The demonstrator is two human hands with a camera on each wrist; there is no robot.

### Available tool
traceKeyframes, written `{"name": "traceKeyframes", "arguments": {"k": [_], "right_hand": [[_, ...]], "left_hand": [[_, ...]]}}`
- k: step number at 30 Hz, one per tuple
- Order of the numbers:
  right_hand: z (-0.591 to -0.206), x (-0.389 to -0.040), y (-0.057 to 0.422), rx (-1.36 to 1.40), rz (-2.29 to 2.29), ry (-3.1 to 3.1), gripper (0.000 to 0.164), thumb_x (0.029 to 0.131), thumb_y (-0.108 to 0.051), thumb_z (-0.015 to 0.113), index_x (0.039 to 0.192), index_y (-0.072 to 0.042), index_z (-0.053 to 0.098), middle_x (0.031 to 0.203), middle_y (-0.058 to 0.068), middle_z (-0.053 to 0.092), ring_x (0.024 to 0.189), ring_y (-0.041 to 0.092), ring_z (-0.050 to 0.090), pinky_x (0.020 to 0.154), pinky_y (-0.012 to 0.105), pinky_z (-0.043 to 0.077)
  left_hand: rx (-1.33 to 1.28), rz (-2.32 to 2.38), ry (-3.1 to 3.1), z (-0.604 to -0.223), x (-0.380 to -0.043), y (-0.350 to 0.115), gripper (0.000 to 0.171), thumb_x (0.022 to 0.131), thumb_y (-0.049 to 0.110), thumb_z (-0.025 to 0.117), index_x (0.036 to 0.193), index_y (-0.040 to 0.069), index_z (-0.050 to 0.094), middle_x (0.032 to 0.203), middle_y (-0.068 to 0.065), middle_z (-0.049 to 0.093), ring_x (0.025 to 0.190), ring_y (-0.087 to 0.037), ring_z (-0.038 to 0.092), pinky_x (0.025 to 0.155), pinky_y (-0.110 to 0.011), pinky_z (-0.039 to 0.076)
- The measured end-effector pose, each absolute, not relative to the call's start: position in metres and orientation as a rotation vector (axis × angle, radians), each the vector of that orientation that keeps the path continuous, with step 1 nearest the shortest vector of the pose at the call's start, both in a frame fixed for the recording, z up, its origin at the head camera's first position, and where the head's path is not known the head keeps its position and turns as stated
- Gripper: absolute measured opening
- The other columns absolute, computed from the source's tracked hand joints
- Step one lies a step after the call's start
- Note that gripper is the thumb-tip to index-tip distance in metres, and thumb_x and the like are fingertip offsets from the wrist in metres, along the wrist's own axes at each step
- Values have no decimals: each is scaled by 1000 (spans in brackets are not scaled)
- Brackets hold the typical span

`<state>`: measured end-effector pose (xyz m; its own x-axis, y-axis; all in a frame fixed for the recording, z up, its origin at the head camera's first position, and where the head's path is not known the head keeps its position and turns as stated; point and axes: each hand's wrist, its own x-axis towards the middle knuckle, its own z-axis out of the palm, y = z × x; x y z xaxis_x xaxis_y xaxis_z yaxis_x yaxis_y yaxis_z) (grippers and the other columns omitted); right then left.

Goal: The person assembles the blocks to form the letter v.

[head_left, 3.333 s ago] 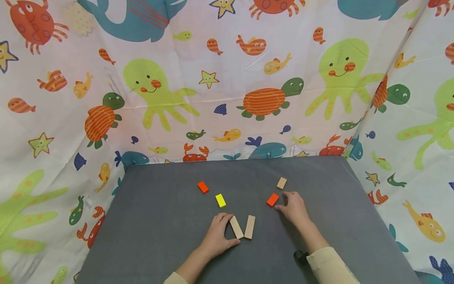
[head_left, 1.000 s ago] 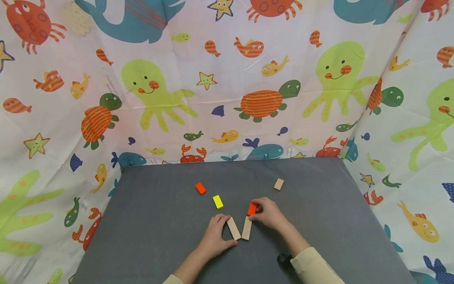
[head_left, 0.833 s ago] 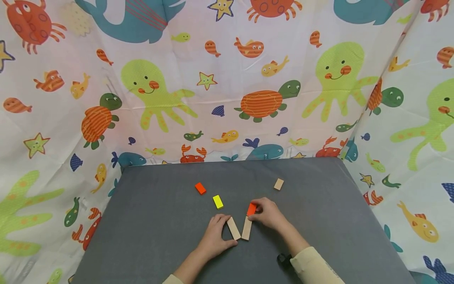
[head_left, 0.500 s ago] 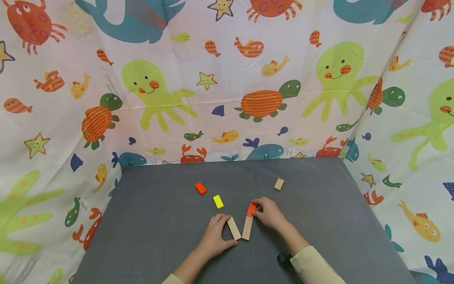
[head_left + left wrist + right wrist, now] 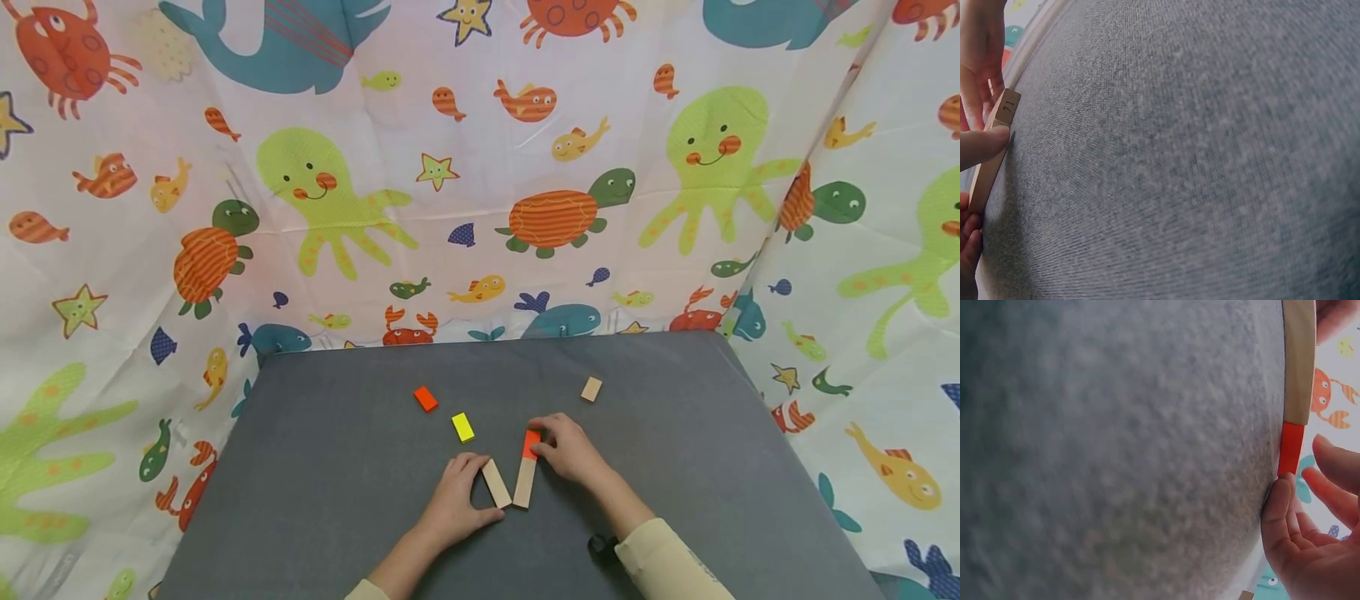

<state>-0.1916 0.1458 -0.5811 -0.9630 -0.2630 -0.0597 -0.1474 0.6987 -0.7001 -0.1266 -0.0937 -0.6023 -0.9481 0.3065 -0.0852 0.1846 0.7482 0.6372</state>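
my left hand (image 5: 456, 500) pinches the left wooden block (image 5: 496, 483) end to end; my parted right hand (image 5: 568, 448), thumb (image 5: 1334, 456) clear, touches the far end of the right orange block (image 5: 531, 440), which abuts the right wooden block (image 5: 524, 483). a crooked push could skew that join; a hard one could knock the wooden pair askew.

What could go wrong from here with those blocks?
1. The right hand has fingertips against the far end of the nearer orange block; too firm a push could shove it and the right-hand plank out of line.
2. The planks' near ends sit very close, so a shift could bump the left-hand plank.
3. The yellow block lies just beyond the left hand, which might brush it.
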Motion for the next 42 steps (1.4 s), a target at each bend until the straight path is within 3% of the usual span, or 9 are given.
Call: {"name": "traceKeyframes", "arguments": {"k": [4,12,21,28,42], "right_hand": [[-577,-196,149,-300,-1132,2747,42,92,-16,75,133,-11,66,126,11,60,85,12,59,74,33,52],[-572,-203,161,-276,-1152,2777,46,92,-18,75,135,-9,63,124,12,64,100,23,68,86,44,57],[-569,-210,175,-214,-1185,2827,52,91,-19,76,139,-7,59,132,16,62,115,34,64,98,53,52],[-567,-220,188,-155,-1241,2871,58,92,-18,74,145,-4,52,134,23,60,117,39,62,98,56,51],[-568,-231,214,-68,-1173,2966,58,90,-20,77,141,-1,55,132,26,58,119,42,57,102,59,45]], "left_hand": [[399,983,2763,-604,-126,-95,88,72,42,91,145,13,51,139,-3,50,129,-24,47,105,-49,47],[377,1009,2743,-607,-124,-96,92,72,44,90,148,13,48,142,-4,48,132,-25,46,106,-50,46],[384,993,2751,-607,-123,-98,90,73,45,89,147,12,49,140,-4,50,130,-25,46,106,-50,47],[371,993,2739,-607,-123,-98,90,74,45,89,148,14,48,141,-2,49,131,-23,45,106,-49,46],[367,998,2735,-607,-123,-94,90,75,46,88,149,16,47,143,-2,48,132,-23,44,106,-48,46]]}}
